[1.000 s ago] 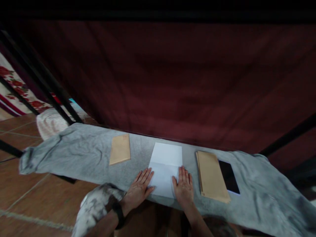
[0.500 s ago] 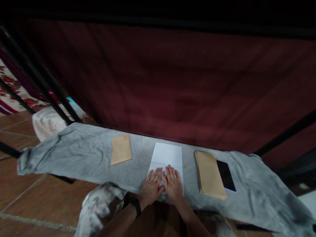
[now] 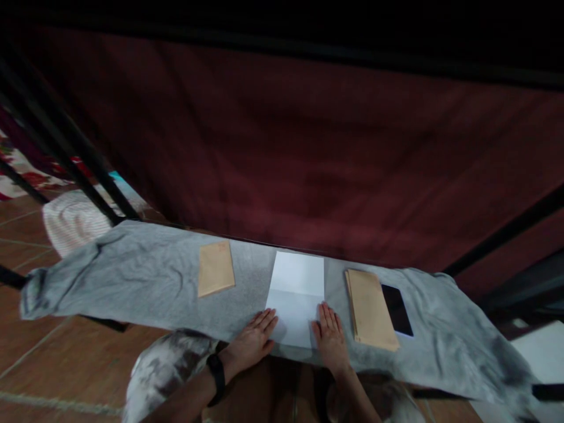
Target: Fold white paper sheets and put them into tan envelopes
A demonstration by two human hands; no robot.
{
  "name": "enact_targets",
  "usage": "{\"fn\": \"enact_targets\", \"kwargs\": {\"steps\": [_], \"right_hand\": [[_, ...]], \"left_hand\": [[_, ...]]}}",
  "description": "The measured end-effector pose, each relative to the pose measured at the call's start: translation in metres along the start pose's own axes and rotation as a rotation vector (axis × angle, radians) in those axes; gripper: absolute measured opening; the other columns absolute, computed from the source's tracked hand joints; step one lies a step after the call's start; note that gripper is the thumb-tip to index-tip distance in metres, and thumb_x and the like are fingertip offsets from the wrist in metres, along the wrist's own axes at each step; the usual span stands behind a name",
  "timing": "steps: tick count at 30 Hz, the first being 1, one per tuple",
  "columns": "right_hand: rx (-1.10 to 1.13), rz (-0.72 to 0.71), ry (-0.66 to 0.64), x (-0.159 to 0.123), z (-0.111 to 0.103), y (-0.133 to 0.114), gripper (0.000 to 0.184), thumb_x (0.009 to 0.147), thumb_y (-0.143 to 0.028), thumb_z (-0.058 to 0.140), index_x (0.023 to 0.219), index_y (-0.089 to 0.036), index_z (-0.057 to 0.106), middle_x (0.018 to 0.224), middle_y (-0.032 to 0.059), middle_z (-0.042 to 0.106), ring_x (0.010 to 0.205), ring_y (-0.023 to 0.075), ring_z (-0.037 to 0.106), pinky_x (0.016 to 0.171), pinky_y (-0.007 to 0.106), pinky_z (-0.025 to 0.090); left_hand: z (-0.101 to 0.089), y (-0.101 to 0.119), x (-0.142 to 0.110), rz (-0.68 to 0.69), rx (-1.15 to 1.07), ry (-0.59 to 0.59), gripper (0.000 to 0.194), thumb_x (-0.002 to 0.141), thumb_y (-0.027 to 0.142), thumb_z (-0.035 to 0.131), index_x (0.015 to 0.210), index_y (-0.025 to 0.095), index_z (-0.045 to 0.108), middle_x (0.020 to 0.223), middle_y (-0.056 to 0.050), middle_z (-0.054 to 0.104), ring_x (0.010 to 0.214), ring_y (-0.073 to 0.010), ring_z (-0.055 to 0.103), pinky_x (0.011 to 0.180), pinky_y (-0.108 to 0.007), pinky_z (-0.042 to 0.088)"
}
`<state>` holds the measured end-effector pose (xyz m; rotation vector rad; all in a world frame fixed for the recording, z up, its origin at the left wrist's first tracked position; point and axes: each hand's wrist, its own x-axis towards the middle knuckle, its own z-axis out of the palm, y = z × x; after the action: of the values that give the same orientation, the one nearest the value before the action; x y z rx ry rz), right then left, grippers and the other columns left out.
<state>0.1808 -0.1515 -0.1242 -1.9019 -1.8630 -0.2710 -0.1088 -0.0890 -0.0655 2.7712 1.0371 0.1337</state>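
Note:
A white sheet of paper (image 3: pixel 296 317) with a crease across its middle lies flat on the grey cloth (image 3: pixel 167 282). My left hand (image 3: pixel 254 339) rests at the sheet's left edge, fingers stretched out and flat. At the right edge lies my right hand (image 3: pixel 330 338), its fingers also extended and holding nothing. To the left of the paper is a single brown envelope (image 3: pixel 215 268) with a faint reddish mark near its top. A small stack of brown envelopes (image 3: pixel 372 311) sits to the right of my right hand.
A dark-screened phone (image 3: pixel 397 310) lies just beyond the stack. The cloth covers a narrow bench or board. Behind it hangs a dark red curtain (image 3: pixel 308 158), with black metal bars (image 3: pixel 83 141) at the left. Tiled floor (image 3: pixel 57 364) shows below.
My hands have slid apart, from side by side on the paper's lower half to its left and right edges. More of the paper and its crease is uncovered. The view has shifted slightly.

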Motion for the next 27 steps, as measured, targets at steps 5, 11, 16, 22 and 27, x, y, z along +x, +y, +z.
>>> {"fn": "enact_targets", "kwargs": {"steps": [5,11,16,22,27], "right_hand": [[0.144,0.004,-0.098,0.01,-0.011,0.015,0.049,0.104,-0.029,0.035,0.144,-0.014,0.056,0.15,0.0144,0.055,0.139,0.026,0.052,0.117,0.048,0.041],[0.493,0.09,-0.208,0.014,-0.03,0.036,0.057,0.088,-0.007,0.035,0.132,-0.021,0.068,0.134,0.0082,0.069,0.126,0.0202,0.064,0.111,0.044,0.051],[0.66,0.148,-0.218,0.011,-0.039,0.036,0.05,0.086,-0.013,0.045,0.128,-0.023,0.07,0.134,0.0088,0.069,0.128,0.0233,0.062,0.109,0.048,0.051],[0.537,0.124,-0.165,0.035,-0.038,0.023,0.033,0.098,-0.035,0.048,0.11,-0.021,0.075,0.119,0.0103,0.075,0.113,0.0244,0.07,0.098,0.039,0.056],[0.38,0.239,-0.106,0.057,-0.021,0.02,0.038,0.101,-0.039,0.042,0.095,-0.02,0.074,0.091,0.0086,0.079,0.086,0.0238,0.074,0.081,0.034,0.055]], "left_hand": [[-0.028,0.003,0.015,0.017,-0.08,-0.084,0.049,0.088,0.015,0.054,0.136,0.017,0.06,0.147,-0.012,0.059,0.138,-0.0268,0.052,0.117,-0.043,0.04],[-0.054,-0.009,0.014,-0.018,-0.268,-0.011,0.04,0.097,0.018,0.038,0.118,0.025,0.072,0.124,-0.003,0.074,0.113,-0.0193,0.069,0.101,-0.031,0.053],[-0.06,-0.013,0.004,-0.134,-0.711,0.168,0.032,0.096,0.037,0.049,0.105,0.027,0.078,0.105,-0.001,0.08,0.098,-0.0211,0.074,0.091,-0.03,0.057],[-0.062,-0.023,0.038,-0.37,-0.941,0.425,0.032,0.086,0.048,0.063,0.085,0.019,0.077,0.079,-0.003,0.076,0.076,-0.0209,0.07,0.073,-0.029,0.056],[-0.045,-0.043,0.09,-0.492,-0.924,0.56,0.044,0.089,0.044,0.059,0.12,0.014,0.067,0.08,-0.002,0.071,0.072,-0.0172,0.067,0.066,-0.027,0.054]]}}
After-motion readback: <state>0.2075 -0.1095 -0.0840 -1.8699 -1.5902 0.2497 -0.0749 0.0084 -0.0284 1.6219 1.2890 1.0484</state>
